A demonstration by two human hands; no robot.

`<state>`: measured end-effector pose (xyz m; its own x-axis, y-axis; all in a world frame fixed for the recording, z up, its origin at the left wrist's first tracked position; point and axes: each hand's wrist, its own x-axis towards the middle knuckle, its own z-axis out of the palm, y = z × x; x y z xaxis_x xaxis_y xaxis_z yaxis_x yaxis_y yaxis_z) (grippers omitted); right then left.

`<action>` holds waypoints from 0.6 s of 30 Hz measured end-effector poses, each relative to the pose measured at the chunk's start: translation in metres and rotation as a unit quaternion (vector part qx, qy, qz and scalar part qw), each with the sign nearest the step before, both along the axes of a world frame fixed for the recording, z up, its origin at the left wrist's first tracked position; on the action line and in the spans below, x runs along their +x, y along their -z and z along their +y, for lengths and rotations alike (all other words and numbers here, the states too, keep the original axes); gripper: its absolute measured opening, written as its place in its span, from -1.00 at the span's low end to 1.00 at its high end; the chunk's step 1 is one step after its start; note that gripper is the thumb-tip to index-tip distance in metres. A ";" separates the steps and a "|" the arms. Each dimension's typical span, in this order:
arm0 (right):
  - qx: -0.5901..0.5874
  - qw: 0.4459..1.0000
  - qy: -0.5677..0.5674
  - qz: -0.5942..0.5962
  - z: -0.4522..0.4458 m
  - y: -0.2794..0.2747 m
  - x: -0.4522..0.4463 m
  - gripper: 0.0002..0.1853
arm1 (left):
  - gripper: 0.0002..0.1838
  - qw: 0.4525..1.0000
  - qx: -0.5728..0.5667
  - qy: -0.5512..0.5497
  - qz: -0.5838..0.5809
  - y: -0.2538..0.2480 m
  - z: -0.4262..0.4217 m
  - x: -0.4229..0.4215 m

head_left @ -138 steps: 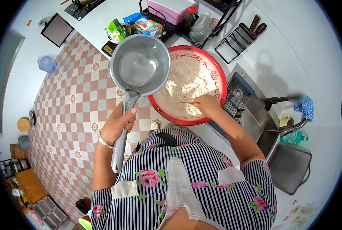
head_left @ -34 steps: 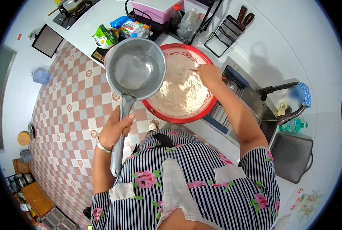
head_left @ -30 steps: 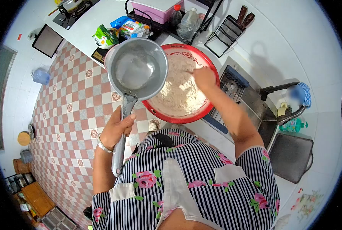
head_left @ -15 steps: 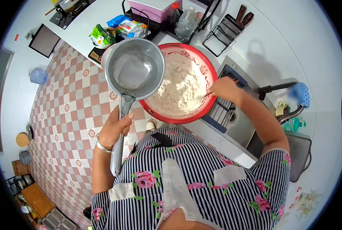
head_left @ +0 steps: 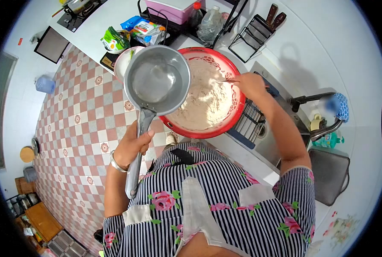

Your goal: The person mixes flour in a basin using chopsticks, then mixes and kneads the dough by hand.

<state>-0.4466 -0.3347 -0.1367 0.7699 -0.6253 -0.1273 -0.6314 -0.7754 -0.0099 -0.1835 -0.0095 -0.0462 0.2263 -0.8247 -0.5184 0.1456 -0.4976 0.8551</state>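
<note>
My left hand (head_left: 131,147) is wrapped round the long handle of a grey metal water dipper (head_left: 180,92), which holds clear water. The dipper hangs roughly level over the left edge of a red-rimmed enamel basin (head_left: 199,134). Inside the basin lies pale, lumpy flour (head_left: 206,105). Closed over the basin's right rim, my right hand (head_left: 251,87) grips thin chopsticks (head_left: 228,81). Their tips reach over the flour, and whether they touch it I cannot tell.
Right of the basin is a sink with a dish rack (head_left: 248,124) and a faucet (head_left: 313,98). A white bowl (head_left: 121,64), food packets (head_left: 143,30) and plastic bottles (head_left: 195,17) stand behind. A knife rack (head_left: 253,36) is at the wall. Tiled floor (head_left: 83,128) lies left.
My right hand has moved up along the basin's rim, bringing the chopsticks higher over the flour. The dipper has shifted slightly right and down, still in my left hand.
</note>
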 end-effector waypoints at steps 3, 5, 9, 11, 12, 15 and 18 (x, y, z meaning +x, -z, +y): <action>-0.052 0.995 -0.026 0.078 -0.009 -0.002 -0.028 -0.82 | -0.40 1.000 0.006 0.005 -0.003 0.002 0.002 0.000; -0.059 0.992 -0.039 0.109 -0.004 0.010 -0.035 -0.82 | -0.40 1.000 0.012 0.006 -0.005 0.002 0.002 -0.002; 0.006 0.989 -0.040 0.141 0.038 0.021 -0.013 -0.81 | -0.43 1.000 0.008 0.003 0.003 0.001 0.000 -0.003; 0.055 0.990 -0.043 0.126 0.057 0.022 -0.004 -0.80 | -0.44 1.000 0.004 0.004 0.004 0.001 -0.001 -0.003; 0.079 0.991 -0.052 0.097 0.065 0.022 -0.002 -0.79 | -0.44 1.000 0.000 0.007 0.004 0.001 -0.002 -0.003; 0.084 0.995 -0.019 0.059 0.065 0.013 0.013 -0.77 | -0.45 1.000 -0.002 0.002 0.018 0.001 -0.003 -0.003; 0.046 0.996 0.004 0.078 0.039 0.003 0.009 -0.81 | -0.43 1.000 0.001 0.002 0.006 0.000 -0.001 -0.003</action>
<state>-0.4376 -0.2962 -0.1399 0.7313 -0.6119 -0.3014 -0.6373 -0.7704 0.0179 -0.1865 -0.0106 -0.0457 0.2170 -0.8239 -0.5235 0.1547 -0.5005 0.8518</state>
